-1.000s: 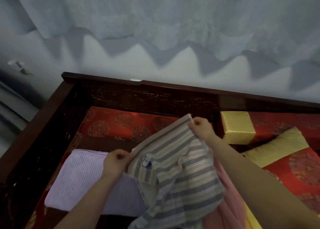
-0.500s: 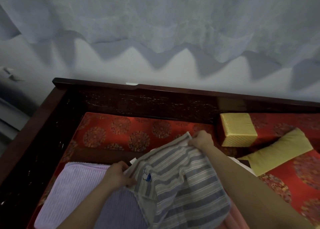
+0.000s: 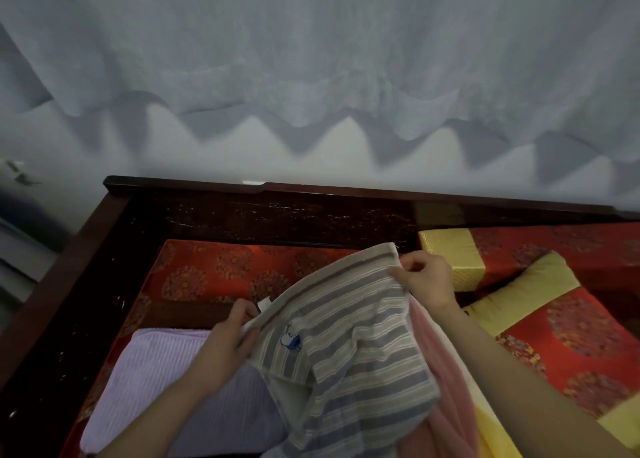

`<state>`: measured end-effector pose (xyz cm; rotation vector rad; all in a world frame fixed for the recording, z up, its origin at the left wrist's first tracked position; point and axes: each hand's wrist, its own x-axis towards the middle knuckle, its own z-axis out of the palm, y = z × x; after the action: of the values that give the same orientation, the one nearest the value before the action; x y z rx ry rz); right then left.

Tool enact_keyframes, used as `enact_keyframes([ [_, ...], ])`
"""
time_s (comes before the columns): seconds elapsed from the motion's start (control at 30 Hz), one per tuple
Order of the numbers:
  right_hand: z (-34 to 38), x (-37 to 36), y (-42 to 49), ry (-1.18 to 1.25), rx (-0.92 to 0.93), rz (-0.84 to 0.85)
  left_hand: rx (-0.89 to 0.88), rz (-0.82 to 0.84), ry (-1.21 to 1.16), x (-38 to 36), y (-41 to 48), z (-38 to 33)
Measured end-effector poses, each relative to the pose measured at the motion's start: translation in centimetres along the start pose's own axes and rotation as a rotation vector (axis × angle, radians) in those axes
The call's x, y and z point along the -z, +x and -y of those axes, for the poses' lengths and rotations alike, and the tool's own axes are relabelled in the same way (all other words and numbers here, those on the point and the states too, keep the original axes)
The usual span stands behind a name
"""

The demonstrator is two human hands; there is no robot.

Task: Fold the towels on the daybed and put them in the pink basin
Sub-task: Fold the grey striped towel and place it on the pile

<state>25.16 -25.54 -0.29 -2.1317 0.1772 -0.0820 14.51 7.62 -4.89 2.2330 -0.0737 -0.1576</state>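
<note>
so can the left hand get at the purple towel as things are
Probably yes: the purple towel lies just beneath the left hand, nothing between them. But that hand pinches a corner of the striped towel and would have to release it first.

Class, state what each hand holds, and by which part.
The grey-and-beige striped towel: left hand pinches one top corner, right hand the other.

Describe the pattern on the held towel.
The towel has grey and beige stripes; head view.
</note>
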Motion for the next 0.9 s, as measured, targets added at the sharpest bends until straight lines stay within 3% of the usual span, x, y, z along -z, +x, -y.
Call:
enact_keyframes([
  [0.13, -1.2, 2.7, -1.6, 0.092, -0.037, 0.036, -0.14, -0.041, -0.043, 2.0, -2.3, -2.7],
  [0.23, -1.9, 3.9, -2.7, 0.074, -0.069, 0.112, -0.112, -0.004, -0.024, 2.5, -3.2, -3.7],
  [0.43, -1.9, 5.1, -5.1, -0.141, 0.155, 0.193, -0.09, 0.051, 0.0, 2.7, -4.6, -3.9],
  [0.63, 2.1, 9.1, -4.0, -0.225, 0.191, 0.03, -0.21, -0.13, 0.118, 7.6, -2.8, -9.0],
  [0.7, 4.8, 10.9, -3.0, -0.26, 0.209, -0.022, -0.253, -0.225, 0.057, 10.1, -1.4, -12.2],
  [0.8, 9.1, 14.1, -1.3, -0.3, 0.237, 0.047, -0.338, -0.285, -0.069, 13.4, 0.3, -16.7],
  [0.9, 13.2, 17.1, -1.6, -0.081, 0.228, 0.156, -0.39, -0.334, -0.125, 16.3, 0.5, -20.3],
])
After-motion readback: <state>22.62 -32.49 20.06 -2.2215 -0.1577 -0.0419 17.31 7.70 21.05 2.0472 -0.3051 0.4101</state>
